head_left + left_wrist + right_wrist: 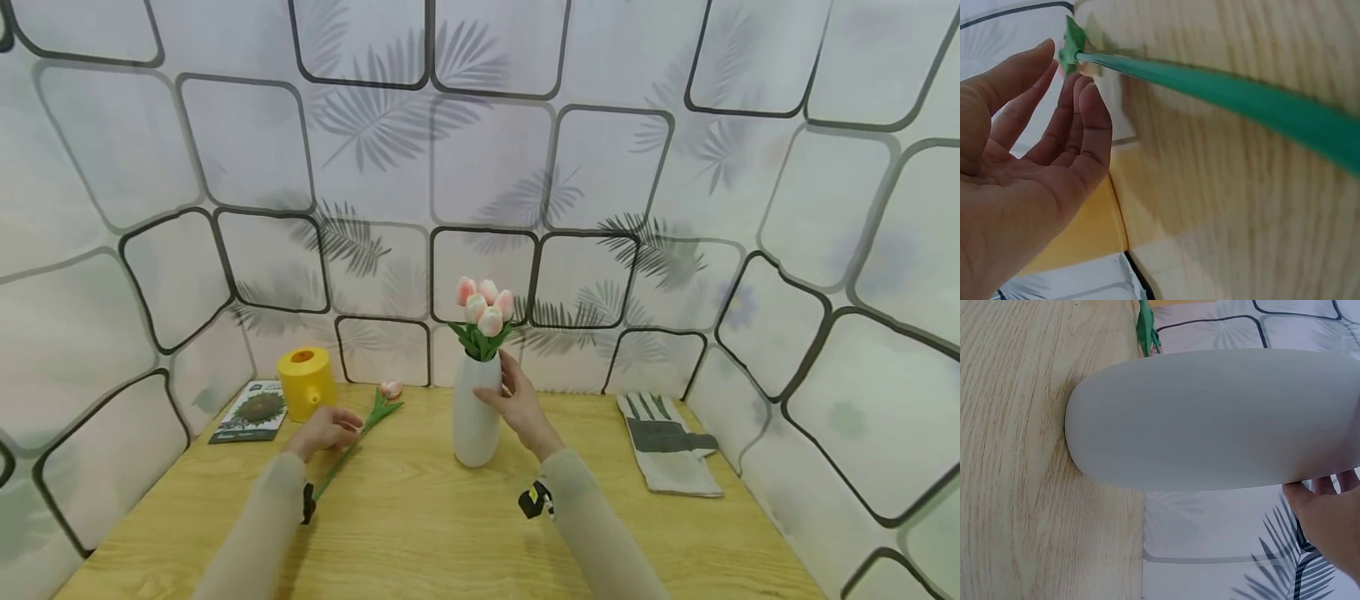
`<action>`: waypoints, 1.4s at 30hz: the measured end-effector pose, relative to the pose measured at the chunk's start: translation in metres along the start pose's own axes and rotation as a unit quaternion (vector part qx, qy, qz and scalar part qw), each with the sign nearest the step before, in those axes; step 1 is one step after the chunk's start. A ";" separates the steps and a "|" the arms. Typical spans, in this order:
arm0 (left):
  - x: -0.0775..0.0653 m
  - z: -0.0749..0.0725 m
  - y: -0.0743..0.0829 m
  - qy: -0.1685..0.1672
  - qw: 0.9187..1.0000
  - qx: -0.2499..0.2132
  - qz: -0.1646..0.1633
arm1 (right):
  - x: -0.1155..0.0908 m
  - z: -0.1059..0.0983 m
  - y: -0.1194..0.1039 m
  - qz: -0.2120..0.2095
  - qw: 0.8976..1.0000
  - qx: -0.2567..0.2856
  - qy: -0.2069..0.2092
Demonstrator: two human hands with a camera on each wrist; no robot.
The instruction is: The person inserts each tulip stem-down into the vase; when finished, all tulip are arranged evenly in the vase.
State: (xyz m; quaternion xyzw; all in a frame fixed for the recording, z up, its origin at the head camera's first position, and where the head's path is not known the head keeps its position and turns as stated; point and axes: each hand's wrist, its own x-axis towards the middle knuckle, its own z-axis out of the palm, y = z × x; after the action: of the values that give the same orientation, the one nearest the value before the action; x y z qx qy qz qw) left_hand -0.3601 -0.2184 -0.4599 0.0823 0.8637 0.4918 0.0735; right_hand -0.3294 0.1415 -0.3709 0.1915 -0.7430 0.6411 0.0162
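Observation:
A white vase [474, 421] stands on the table with several pink-and-white tulips [490, 321] in it. My right hand [519, 408] holds the vase near its top from the right, thumb across the front; the right wrist view shows the vase's smooth side [1210, 419] and part of the hand [1329, 515]. One single tulip [379, 410] lies on the table left of the vase. Close beside its stem is my left hand [326, 429], fingers loosely bent. In the left wrist view a gap separates thumb and fingertips, with the green stem [1222, 94] just past them.
At the back left, a yellow watering can [306, 383] stands by a seed packet [253, 411] with a sunflower picture. A pair of grey-and-white gloves [667, 446] lies on the right. Patterned fabric walls [487, 158] close off the table's back and sides.

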 end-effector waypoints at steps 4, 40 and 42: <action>0.002 0.003 0.003 0.003 1.000 0.014 -0.017 | -0.001 -0.001 0.000 0.004 1.000 -0.001 0.000; 0.015 0.008 0.026 0.050 0.998 -0.007 0.039 | 0.015 -0.004 0.030 -0.002 1.000 -0.001 0.011; 0.014 0.006 0.032 0.051 0.997 -0.015 0.055 | 0.016 -0.004 0.033 -0.005 1.000 -0.001 0.014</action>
State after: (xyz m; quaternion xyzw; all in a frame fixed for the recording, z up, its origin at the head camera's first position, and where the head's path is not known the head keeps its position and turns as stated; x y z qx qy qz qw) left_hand -0.3702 -0.1946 -0.4363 0.1033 0.8528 0.5118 0.0035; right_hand -0.3555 0.1446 -0.3973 0.1859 -0.7425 0.6429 0.0300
